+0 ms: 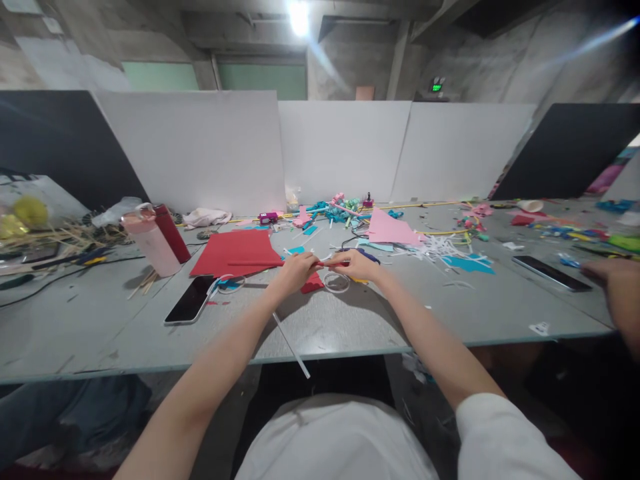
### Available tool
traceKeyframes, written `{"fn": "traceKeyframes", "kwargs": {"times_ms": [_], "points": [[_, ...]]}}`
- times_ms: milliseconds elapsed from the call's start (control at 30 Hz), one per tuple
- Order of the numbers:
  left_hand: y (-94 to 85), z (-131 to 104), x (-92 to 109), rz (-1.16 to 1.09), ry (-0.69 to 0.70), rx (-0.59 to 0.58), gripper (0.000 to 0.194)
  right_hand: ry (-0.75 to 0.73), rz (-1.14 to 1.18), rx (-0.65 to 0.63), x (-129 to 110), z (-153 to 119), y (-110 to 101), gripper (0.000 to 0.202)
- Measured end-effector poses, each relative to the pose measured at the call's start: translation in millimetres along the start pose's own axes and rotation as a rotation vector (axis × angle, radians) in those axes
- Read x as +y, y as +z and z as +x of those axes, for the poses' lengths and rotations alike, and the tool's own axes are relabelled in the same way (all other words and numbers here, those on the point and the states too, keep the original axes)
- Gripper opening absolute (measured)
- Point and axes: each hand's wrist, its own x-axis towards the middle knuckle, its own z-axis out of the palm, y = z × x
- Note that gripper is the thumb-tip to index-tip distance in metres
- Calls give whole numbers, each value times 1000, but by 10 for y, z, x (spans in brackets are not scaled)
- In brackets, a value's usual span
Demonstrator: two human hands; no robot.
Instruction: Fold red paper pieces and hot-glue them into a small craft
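Both hands meet over the middle of the table around a thin red stick (255,263), perhaps rolled paper, which lies level and points left over a red sheet (240,243). My left hand (299,270) is closed on it, fingers bent. My right hand (359,263) pinches its right end close by. Below them lie a small red piece (313,283) and a white ring (337,289), perhaps a tape roll. From under my left forearm a thin white strip (291,345) sticks out past the table's edge. What lies between my fingertips is partly hidden.
To the left are a phone (190,301), a pink bottle (155,243) and a dark red box (171,233). Pink paper (393,228), white shreds (440,247) and blue paper (470,264) lie right. Another person's hand (617,280) is near a second phone (551,273). White panels (345,150) stand behind.
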Motion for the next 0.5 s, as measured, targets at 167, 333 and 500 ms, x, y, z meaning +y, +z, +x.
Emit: {"fn": "traceKeyframes", "kwargs": {"times_ms": [167, 333, 500], "points": [[51, 10, -9, 42, 16, -63, 20, -4, -39, -30, -9, 14, 15, 30], [102, 12, -29, -24, 2, -137, 23, -31, -63, -54, 14, 17, 36, 30], [101, 23, -33, -40, 5, -143, 27, -46, -61, 52, 74, 16, 32, 25]]}}
